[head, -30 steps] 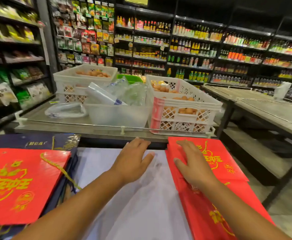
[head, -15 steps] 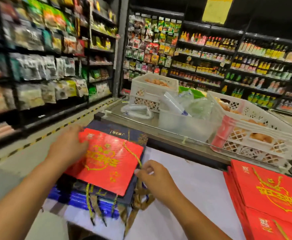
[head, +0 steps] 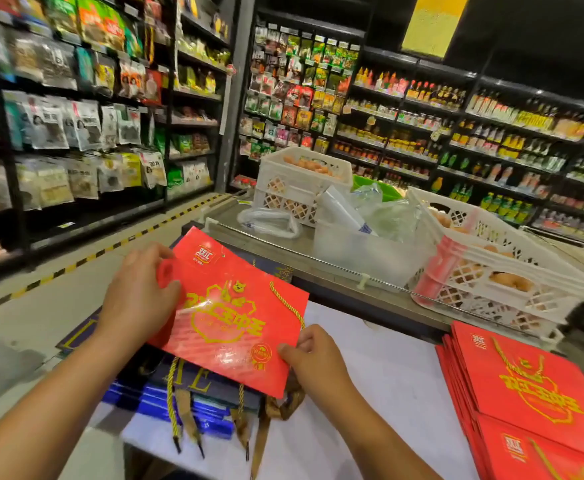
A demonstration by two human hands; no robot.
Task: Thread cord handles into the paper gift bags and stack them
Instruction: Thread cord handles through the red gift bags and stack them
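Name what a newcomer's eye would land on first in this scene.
First, the red gift bag at centre, gripped by the left hand at its top and the right hand at its lower corner, above a dark bag pile. Next, the red bag stack at lower right, and the white crates behind.

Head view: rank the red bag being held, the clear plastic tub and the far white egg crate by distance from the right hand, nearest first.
1. Red bag: held at its lower corner by the right hand.
2. Clear plastic tub: on the metal counter, ahead of the hand.
3. Far white egg crate: behind the tub, farther back.
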